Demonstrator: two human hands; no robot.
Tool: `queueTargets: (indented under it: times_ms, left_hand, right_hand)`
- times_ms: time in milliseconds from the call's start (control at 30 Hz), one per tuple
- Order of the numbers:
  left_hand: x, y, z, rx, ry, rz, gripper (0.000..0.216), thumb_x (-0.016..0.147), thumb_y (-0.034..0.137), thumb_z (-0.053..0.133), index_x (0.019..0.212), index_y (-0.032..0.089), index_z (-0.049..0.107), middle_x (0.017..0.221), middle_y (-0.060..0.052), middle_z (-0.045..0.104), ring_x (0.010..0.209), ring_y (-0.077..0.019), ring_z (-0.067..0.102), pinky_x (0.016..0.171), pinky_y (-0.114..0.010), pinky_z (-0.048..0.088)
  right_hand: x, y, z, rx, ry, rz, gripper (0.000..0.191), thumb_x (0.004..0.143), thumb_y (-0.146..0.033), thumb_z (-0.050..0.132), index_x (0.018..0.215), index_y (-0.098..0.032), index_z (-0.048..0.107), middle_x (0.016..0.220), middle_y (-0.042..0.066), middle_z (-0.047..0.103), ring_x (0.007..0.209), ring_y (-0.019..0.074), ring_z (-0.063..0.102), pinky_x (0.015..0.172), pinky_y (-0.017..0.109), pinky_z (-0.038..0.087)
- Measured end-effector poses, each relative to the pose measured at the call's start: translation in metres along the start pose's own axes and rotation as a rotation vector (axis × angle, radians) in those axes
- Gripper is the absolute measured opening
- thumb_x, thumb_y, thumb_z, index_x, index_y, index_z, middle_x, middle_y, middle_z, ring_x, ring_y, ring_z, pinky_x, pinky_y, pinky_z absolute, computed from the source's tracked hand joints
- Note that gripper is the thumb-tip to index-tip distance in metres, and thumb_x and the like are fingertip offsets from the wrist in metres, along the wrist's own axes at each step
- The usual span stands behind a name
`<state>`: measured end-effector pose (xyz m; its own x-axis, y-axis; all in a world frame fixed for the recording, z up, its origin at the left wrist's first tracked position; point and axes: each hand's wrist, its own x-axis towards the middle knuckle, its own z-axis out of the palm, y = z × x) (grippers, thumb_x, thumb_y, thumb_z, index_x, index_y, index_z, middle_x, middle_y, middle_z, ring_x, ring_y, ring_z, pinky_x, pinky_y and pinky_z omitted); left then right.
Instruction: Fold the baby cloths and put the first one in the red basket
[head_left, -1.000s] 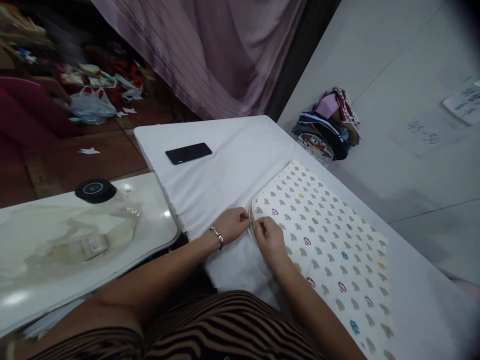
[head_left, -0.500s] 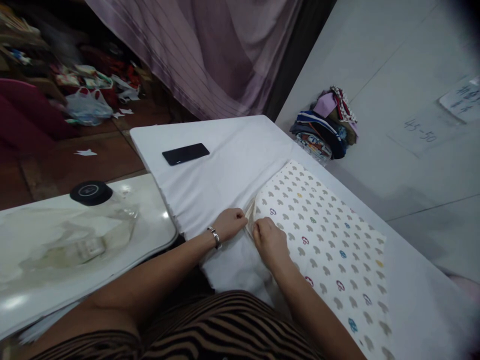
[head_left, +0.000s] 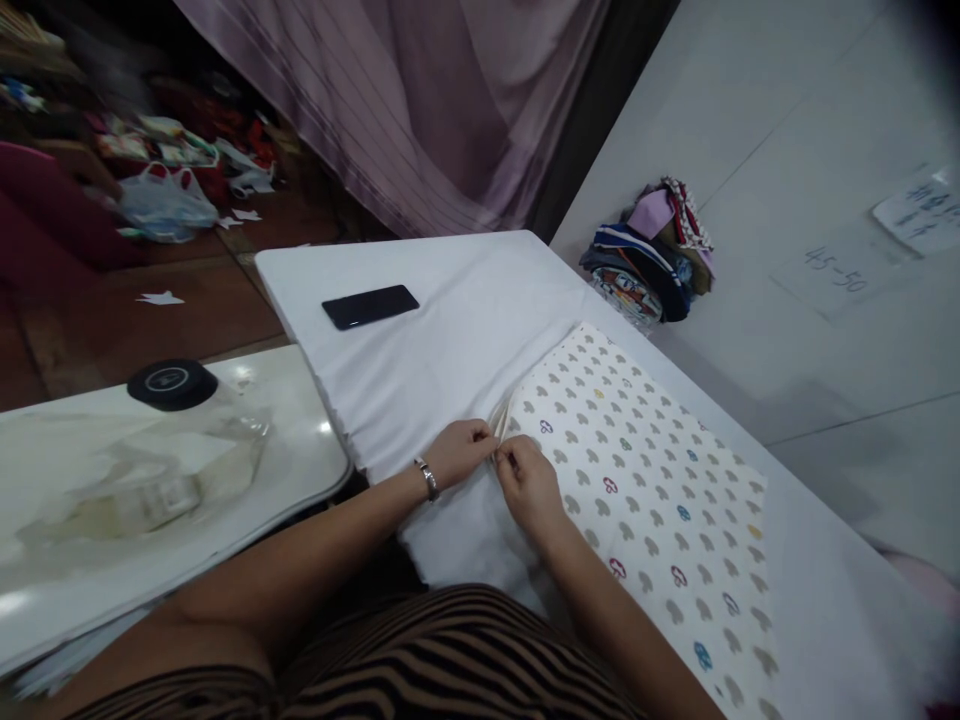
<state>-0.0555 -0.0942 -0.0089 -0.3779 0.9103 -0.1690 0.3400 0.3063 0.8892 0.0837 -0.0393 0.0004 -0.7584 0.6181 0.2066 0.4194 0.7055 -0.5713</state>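
A white cloth [head_left: 645,470] printed with grey and coloured cloud-like shapes lies flat across the right half of the covered table. My left hand [head_left: 461,452], with a bracelet at the wrist, is closed in a pinch at the cloth's left edge, where pale layers show. Right beside it, my right hand [head_left: 531,482] pinches the same edge with curled fingers. Both sets of fingertips nearly meet there, and they partly hide the bit of fabric between them.
A black phone [head_left: 370,307] lies on the white table cover [head_left: 457,300]. To the left, a second table [head_left: 300,400] bears a round black object [head_left: 172,384] and clear plastic packaging [head_left: 157,500]. Folded clothes [head_left: 649,250] are stacked by the wall, and a purple curtain [head_left: 450,100] hangs behind.
My right hand has shifted slightly left, closer to my left hand, along the cloth's edge. The edge gapes less between them. The phone and clothes stay put.
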Motion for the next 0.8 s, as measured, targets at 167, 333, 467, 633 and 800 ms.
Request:
queueTargets:
  times_ms: [167,333,467,633,800]
  left_hand:
    - [-0.001,-0.001,0.001,-0.017,0.026,0.023,0.016,0.069,0.029,0.046,0.062,0.018,0.055,0.059,0.003,0.054,0.06,-0.0117,0.048,0.057,-0.023,0.036]
    - [-0.001,-0.004,0.002,-0.038,0.023,0.029,0.015,0.068,0.028,0.046,0.06,0.018,0.054,0.057,0.003,0.055,0.059,-0.0117,0.048,0.056,-0.023,0.036]
    - [0.0,-0.006,0.004,-0.031,0.029,0.036,0.016,0.068,0.029,0.046,0.06,0.018,0.053,0.057,0.003,0.054,0.059,-0.0116,0.048,0.056,-0.023,0.036]
    - [0.003,0.0,0.0,0.083,0.003,0.013,0.016,0.069,0.029,0.046,0.062,0.018,0.055,0.059,0.002,0.056,0.06,-0.0124,0.05,0.056,-0.023,0.035]
    - [0.02,0.01,-0.008,0.317,-0.051,-0.007,0.017,0.069,0.029,0.048,0.07,0.019,0.062,0.07,-0.002,0.064,0.068,-0.0157,0.055,0.057,-0.025,0.035]
  right_hand:
    - [0.0,-0.001,0.002,0.064,-0.004,0.014,0.009,0.082,-0.023,0.044,0.077,-0.02,0.052,0.076,0.001,0.054,0.07,0.0134,0.05,0.064,0.025,0.039]
    - [0.0,-0.001,0.005,0.037,-0.011,0.071,0.009,0.08,-0.029,0.05,0.077,-0.02,0.05,0.072,-0.002,0.051,0.065,0.0126,0.048,0.061,0.024,0.037]
    - [-0.001,-0.002,0.006,-0.077,-0.032,0.088,0.014,0.08,-0.033,0.051,0.075,-0.02,0.048,0.073,-0.001,0.051,0.064,0.0133,0.047,0.059,0.025,0.034]
    - [-0.001,0.002,0.01,-0.136,-0.025,0.055,0.01,0.083,-0.027,0.045,0.077,-0.02,0.05,0.071,0.0,0.053,0.063,0.0137,0.048,0.057,0.025,0.032]
    - [-0.001,0.005,0.011,-0.096,0.012,0.062,0.01,0.082,-0.024,0.043,0.076,-0.02,0.05,0.07,0.0,0.055,0.062,0.0141,0.049,0.058,0.025,0.034]
